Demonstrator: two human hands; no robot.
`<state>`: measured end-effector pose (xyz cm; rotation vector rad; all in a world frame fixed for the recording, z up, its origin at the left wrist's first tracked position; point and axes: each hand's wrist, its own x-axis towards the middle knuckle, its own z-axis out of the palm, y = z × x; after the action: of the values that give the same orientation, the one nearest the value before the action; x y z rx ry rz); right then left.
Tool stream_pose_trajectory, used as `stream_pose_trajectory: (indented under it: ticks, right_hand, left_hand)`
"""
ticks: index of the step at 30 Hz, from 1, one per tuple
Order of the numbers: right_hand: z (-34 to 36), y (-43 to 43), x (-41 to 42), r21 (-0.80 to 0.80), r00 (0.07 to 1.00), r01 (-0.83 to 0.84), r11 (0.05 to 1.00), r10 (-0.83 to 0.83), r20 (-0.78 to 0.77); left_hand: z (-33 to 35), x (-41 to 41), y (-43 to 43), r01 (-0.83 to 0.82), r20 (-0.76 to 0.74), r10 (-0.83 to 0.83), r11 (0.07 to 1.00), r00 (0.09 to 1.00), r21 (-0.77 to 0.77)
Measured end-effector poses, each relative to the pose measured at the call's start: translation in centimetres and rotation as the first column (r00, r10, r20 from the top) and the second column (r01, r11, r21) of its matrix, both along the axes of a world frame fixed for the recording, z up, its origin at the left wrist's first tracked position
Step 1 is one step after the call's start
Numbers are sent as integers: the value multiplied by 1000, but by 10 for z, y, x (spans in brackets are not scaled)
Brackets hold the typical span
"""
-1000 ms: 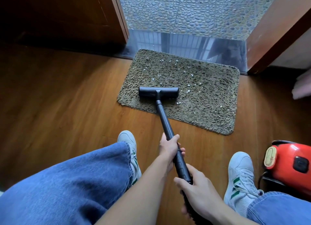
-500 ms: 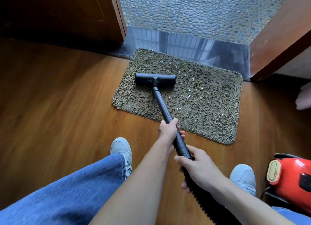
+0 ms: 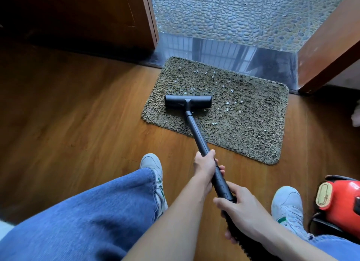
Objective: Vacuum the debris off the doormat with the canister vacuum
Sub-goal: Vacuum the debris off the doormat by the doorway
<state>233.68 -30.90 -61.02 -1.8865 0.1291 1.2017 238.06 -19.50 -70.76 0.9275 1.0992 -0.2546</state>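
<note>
Gripping wand (image 3: 196, 133), left hand (image 3: 205, 166) ahead of right hand (image 3: 242, 212)

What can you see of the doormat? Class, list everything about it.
The doormat is a shaggy olive-brown rectangle with rounded corners, lying flat on the wood floor, its far edge against the glossy grey sill. Small white scraps dot its middle and far part. The vacuum's black floor head rests on its left part.

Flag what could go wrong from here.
The nozzle sits at the near left of the mat; suction on a pull could bunch or drag it. Debris lies mostly right of and beyond the nozzle, so narrow strokes may miss it. The canister stands close by the right shoe; a step back might hit it.
</note>
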Motion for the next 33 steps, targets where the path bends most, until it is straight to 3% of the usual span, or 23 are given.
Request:
stream_pose_trajectory:
  ticks: [6, 13, 33]
  right_hand:
    - [2, 0, -23, -9, 1000, -18, 1000, 18, 5]
    - [-6, 11, 0, 13, 998, 64, 998, -64, 6]
    - [19, -44, -60, -32, 996, 91, 995, -91, -6]
  left_hand:
    - [-5, -21, -5, 16, -42, -14, 998, 999, 54]
    - [-11, 10, 10, 42, -27, -39, 993, 999, 108]
    - [7, -47, -51, 166, -43, -166, 986, 985, 4]
